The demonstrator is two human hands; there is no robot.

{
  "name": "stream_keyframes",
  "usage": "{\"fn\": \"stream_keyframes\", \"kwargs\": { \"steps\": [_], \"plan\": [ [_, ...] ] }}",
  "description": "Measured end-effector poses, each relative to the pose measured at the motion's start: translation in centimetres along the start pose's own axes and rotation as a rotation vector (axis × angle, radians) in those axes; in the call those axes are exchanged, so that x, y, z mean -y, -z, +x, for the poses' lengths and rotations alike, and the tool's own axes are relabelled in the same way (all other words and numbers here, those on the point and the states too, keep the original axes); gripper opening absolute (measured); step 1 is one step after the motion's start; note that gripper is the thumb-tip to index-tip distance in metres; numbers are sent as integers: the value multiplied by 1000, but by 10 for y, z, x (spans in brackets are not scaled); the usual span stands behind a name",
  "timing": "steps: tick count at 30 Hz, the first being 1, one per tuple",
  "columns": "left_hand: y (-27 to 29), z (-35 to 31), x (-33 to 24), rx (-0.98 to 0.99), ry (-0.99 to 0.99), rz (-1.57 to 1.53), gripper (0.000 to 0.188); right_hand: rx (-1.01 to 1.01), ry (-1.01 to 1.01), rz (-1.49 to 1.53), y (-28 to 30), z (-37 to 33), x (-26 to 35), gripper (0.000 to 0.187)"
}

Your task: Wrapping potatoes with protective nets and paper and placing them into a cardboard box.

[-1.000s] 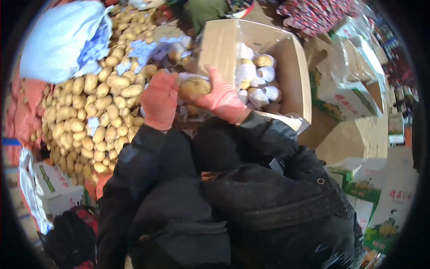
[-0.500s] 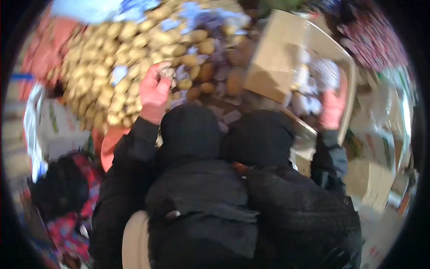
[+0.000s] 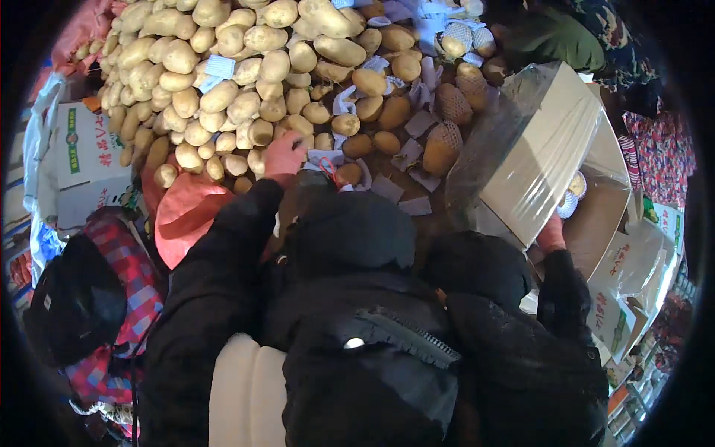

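Note:
My left hand [image 3: 284, 158], in a pinkish-red glove, is at the near edge of a large pile of potatoes [image 3: 246, 108]. Its fingers are bent together; whether something small is in them I cannot make out. Pale foam netting [image 3: 325, 158] and a red loop lie just right of it. My right hand [image 3: 552, 234], gloved alike, reaches into an open cardboard box [image 3: 605, 220] on the right. A raised, tape-covered flap [image 3: 553, 160] hides its fingers. Just beyond it inside the box shows a potato in white foam netting [image 3: 572, 200].
Netted potatoes [image 3: 442, 149] and flat foam sleeves [image 3: 408, 155] lie between pile and box. A red mesh sack [image 3: 190, 212] is beside my left forearm. Printed cartons [image 3: 82, 160] stand on the left, more on the right. Someone in camouflage clothing [image 3: 622, 41] is at the far right.
The view has shifted, and the box now appears farther right. Its flap now covers the right hand's fingers and most of the netted potatoes. My left hand has moved lower against the pile.

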State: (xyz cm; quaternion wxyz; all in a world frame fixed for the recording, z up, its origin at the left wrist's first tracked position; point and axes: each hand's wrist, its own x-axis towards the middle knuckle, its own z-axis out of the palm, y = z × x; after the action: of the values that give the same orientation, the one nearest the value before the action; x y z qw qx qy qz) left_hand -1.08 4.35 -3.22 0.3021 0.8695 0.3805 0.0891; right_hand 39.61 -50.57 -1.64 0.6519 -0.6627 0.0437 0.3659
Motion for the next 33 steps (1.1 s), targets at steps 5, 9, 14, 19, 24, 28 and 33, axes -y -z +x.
{"fn": "stream_keyframes", "kwargs": {
  "steps": [5,9,14,19,24,28,33],
  "plan": [
    [-45,79,-59,-29,37,191,46,-552,632,-766,-48,-52,105,38],
    [-81,136,-44,250,119,81,41,-435,1142,-1660,-186,-107,188,28],
    [-54,97,-74,373,175,-1392,27,410,1040,-1023,-328,-89,183,37],
    [56,3,-168,263,-153,-1025,32,576,940,-1013,-419,-65,135,33],
    [79,-28,-157,413,89,-1367,30,624,1329,-1111,-438,-89,130,20],
    [74,-26,-149,490,145,-1374,28,781,1200,-955,-440,-88,114,18],
    [27,4,-92,252,-248,-690,25,828,541,-1101,-444,-77,105,43]
  ]
}}
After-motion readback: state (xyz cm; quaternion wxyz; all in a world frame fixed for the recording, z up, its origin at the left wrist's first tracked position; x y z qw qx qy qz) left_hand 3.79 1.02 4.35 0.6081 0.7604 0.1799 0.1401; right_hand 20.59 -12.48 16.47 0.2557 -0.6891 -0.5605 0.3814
